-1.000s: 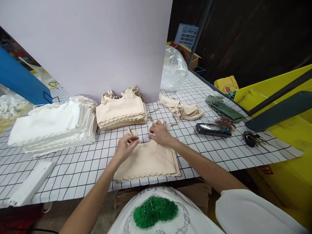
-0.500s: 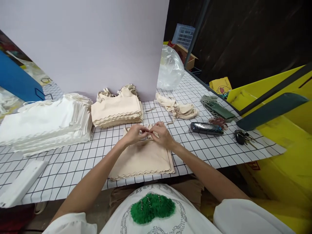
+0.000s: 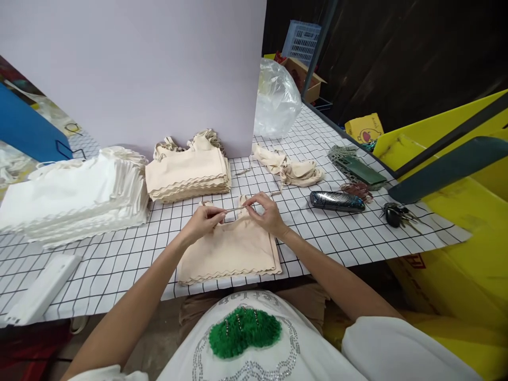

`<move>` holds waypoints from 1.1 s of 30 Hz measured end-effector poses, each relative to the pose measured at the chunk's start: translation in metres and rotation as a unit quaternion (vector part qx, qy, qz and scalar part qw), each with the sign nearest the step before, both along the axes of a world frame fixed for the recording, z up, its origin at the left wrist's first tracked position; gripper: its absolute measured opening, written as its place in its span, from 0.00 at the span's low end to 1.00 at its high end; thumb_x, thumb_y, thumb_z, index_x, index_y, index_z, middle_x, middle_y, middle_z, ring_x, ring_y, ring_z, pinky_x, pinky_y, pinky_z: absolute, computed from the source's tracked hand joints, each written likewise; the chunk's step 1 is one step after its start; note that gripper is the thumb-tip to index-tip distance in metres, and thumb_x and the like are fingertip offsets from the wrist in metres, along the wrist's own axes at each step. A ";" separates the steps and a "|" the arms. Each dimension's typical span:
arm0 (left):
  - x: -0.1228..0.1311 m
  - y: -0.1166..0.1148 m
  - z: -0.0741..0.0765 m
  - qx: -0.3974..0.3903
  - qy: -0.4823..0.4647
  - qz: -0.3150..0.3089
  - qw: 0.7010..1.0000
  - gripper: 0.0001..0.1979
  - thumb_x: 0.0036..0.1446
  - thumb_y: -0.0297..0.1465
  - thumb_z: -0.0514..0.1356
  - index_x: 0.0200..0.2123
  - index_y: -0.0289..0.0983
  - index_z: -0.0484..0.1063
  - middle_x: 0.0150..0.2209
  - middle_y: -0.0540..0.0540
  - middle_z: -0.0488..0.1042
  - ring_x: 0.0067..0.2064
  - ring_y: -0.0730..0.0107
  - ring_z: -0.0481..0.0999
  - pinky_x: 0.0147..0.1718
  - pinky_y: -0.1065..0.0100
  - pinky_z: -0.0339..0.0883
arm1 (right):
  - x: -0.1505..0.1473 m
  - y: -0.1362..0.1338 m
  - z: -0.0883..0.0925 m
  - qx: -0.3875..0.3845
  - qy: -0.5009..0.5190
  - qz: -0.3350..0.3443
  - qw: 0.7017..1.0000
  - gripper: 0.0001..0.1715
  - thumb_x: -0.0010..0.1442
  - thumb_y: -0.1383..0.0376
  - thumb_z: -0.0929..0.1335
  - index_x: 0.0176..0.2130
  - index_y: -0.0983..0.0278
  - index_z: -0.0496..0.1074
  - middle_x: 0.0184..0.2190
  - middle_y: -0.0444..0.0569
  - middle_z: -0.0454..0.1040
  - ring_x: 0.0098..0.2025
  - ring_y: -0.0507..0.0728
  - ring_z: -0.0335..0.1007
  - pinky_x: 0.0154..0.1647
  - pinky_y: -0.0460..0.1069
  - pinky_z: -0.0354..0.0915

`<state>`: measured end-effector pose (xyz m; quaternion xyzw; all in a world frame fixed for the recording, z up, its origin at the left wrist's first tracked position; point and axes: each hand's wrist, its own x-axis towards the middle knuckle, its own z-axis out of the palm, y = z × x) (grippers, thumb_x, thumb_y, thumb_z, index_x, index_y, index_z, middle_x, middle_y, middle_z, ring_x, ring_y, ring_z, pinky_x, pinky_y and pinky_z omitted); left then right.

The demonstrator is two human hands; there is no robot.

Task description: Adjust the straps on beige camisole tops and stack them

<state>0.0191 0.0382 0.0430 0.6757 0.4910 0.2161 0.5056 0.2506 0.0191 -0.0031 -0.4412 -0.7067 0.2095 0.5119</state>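
Note:
A beige camisole-like garment (image 3: 230, 251) with a wavy hem lies flat at the table's front edge, its hem toward me. Over its upper edge, my left hand (image 3: 203, 222) pinches one end of a thin beige strap (image 3: 235, 209). My right hand (image 3: 266, 212) grips the same strap between thumb and fingertips, so a short length stretches between the hands. Behind them sits a stack of folded beige garments (image 3: 186, 174) with bunched straps on top.
White folded garments (image 3: 79, 196) are piled at the left, behind a white bar-shaped box (image 3: 43, 288). Toward the right lie loose beige straps (image 3: 293, 168), a dark patterned case (image 3: 336, 201), a green phone-like object (image 3: 363, 172) and keys (image 3: 397, 216). A pale panel (image 3: 178, 69) rises behind.
My hands have moved apart, the left one toward the left, drawing the strap out between them. The view has shifted slightly.

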 end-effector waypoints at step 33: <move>-0.004 -0.067 0.003 -0.058 -0.271 0.218 0.936 0.18 0.43 0.37 0.77 0.37 0.35 0.84 0.30 0.43 0.83 0.33 0.65 0.83 0.41 0.62 0.78 | -0.018 -0.019 0.016 -0.083 -0.021 0.166 0.982 0.22 0.64 0.61 0.70 0.57 0.58 0.72 0.59 0.54 0.73 0.64 0.62 0.66 0.63 0.63 0.64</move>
